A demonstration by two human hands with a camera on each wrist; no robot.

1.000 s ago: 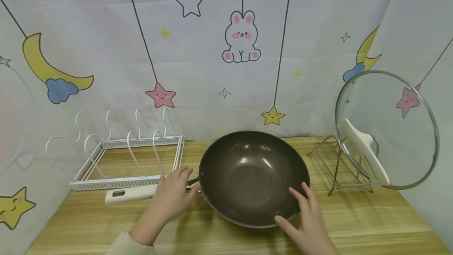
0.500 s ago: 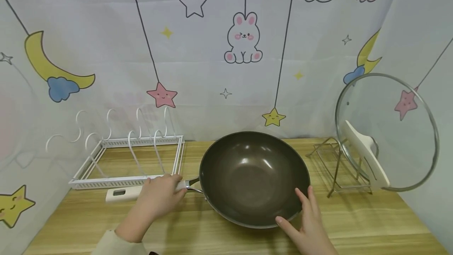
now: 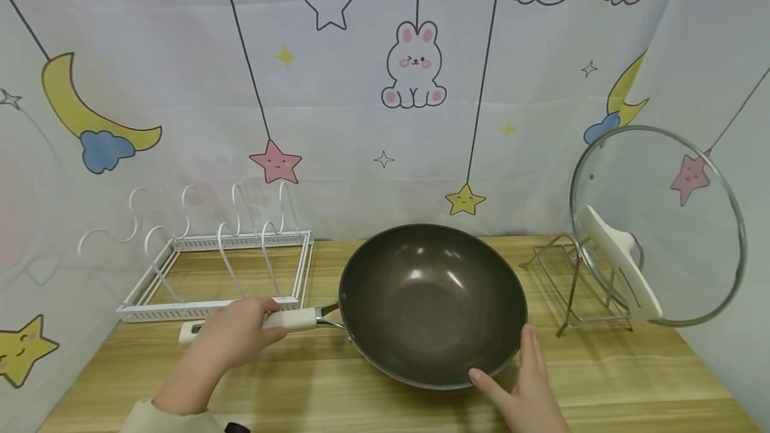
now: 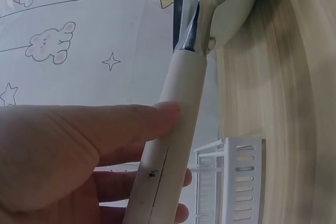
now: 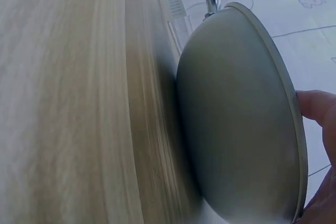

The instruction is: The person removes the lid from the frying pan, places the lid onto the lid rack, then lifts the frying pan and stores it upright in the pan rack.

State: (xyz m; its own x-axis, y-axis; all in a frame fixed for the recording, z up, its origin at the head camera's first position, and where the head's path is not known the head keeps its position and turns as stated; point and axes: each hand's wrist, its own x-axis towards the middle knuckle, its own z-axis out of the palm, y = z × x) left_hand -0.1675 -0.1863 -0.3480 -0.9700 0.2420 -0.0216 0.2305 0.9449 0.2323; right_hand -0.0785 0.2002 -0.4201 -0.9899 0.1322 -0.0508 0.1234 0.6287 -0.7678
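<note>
A dark wok (image 3: 430,306) with a pale outside rests on the wooden table, its cream handle (image 3: 295,319) pointing left. My left hand (image 3: 231,336) grips that handle; in the left wrist view its thumb lies along the handle (image 4: 184,87) and fingertips show on the far side. At the wok's right front, my right hand (image 3: 529,383) touches the rim with its thumb and nearly straight fingers. The right wrist view has the wok's outer wall (image 5: 236,114) and the right thumb (image 5: 315,103) against the rim.
Left of the wok stands a white rack (image 3: 210,306) with curved dividers. To the right, a wire stand (image 3: 568,319) bears a glass lid (image 3: 692,246) with a cream handle. A printed cloth (image 3: 361,112) hangs behind the table (image 3: 650,386).
My left hand has slid leftward along the handle, away from the wok. The right hand's fingers have moved from over the rim to its outer side. The wok has barely shifted.
</note>
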